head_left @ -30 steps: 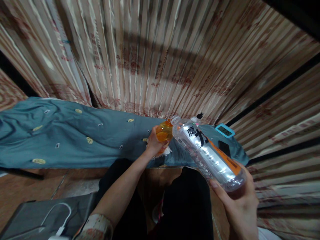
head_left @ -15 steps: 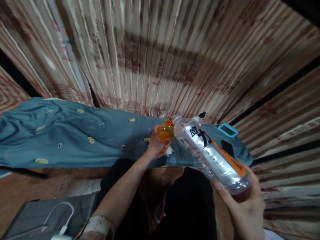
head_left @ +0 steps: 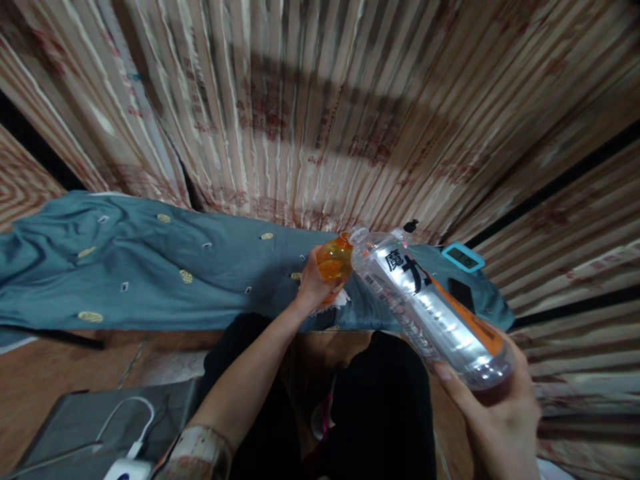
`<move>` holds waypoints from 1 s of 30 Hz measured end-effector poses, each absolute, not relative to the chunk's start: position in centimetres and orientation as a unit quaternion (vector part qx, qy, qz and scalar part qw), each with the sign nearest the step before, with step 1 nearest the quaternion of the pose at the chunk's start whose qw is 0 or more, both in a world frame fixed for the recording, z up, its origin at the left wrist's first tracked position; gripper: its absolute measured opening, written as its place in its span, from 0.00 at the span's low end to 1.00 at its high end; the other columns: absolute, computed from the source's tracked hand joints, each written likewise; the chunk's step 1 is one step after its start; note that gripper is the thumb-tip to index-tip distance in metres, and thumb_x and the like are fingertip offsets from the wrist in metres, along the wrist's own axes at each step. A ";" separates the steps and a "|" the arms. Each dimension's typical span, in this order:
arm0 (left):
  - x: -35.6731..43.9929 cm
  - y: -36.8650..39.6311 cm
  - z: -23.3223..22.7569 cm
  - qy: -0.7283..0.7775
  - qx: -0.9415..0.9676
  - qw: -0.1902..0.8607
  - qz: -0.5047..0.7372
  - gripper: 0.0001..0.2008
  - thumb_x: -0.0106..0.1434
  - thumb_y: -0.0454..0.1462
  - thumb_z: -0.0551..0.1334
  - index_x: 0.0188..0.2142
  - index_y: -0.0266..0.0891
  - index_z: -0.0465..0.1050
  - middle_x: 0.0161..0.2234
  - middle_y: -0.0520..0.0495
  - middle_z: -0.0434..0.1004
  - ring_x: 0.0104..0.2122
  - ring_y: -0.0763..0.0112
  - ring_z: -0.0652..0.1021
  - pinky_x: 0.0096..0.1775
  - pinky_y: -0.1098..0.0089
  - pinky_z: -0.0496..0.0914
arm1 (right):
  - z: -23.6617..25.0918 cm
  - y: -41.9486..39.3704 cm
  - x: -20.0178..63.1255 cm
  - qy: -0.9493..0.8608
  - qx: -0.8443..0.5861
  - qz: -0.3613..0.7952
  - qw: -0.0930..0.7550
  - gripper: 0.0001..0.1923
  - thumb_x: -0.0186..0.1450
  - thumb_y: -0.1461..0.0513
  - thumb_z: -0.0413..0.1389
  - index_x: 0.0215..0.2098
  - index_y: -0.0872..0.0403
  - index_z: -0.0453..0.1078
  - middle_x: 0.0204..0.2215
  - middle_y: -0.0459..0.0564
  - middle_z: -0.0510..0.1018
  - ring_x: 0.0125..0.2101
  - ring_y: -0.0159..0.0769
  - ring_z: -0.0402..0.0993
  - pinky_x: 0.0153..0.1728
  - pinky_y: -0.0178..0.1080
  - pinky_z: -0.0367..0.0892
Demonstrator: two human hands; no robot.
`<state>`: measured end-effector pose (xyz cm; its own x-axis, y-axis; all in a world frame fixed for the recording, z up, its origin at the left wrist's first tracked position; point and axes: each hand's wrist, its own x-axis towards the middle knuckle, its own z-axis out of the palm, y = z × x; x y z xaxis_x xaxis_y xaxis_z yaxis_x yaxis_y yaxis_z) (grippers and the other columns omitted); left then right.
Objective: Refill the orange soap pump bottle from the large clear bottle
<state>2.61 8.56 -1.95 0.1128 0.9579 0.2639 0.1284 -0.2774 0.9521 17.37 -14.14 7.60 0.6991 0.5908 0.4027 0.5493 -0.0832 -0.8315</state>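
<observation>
My left hand (head_left: 311,285) grips a small orange glass (head_left: 335,261) holding orange liquid, just above a table draped in a teal cloth (head_left: 165,270). My right hand (head_left: 495,417) holds the base of a large clear plastic bottle (head_left: 427,307) with a black-and-orange label. The bottle is tilted down to the left. Its open mouth rests at the rim of the glass. The bottle looks nearly empty. My dark-trousered legs (head_left: 370,407) are below.
A teal-framed digital timer (head_left: 463,257), a black phone (head_left: 461,295) and a small black-capped item (head_left: 410,227) lie on the cloth at the right. Striped curtains (head_left: 310,113) hang behind. A grey box with a white cable and charger (head_left: 125,447) sits at lower left.
The view has shifted slightly; the bottle's base and my right hand have moved a little right and down. The bottle stays tipped at the glass.
</observation>
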 end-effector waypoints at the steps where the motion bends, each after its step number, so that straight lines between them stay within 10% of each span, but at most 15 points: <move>1: 2.6 8.5 -2.0 0.437 0.623 0.412 0.502 0.40 0.46 0.33 0.76 0.56 0.44 0.61 0.55 0.42 0.77 0.54 0.56 0.79 0.57 0.54 0.73 | 7.6 -14.2 17.4 -0.386 -0.736 0.019 0.556 0.46 0.47 0.48 0.72 0.59 0.55 0.67 0.50 0.56 0.76 0.47 0.48 0.75 0.51 0.49 0.70; 30: 2.7 8.9 -2.6 0.432 0.625 0.417 0.499 0.44 0.45 0.38 0.78 0.59 0.43 0.60 0.56 0.39 0.75 0.55 0.52 0.78 0.59 0.49 0.71 | 8.1 -14.1 16.9 -0.383 -0.737 0.008 0.557 0.45 0.46 0.47 0.72 0.58 0.55 0.67 0.49 0.55 0.76 0.47 0.47 0.75 0.50 0.49 0.70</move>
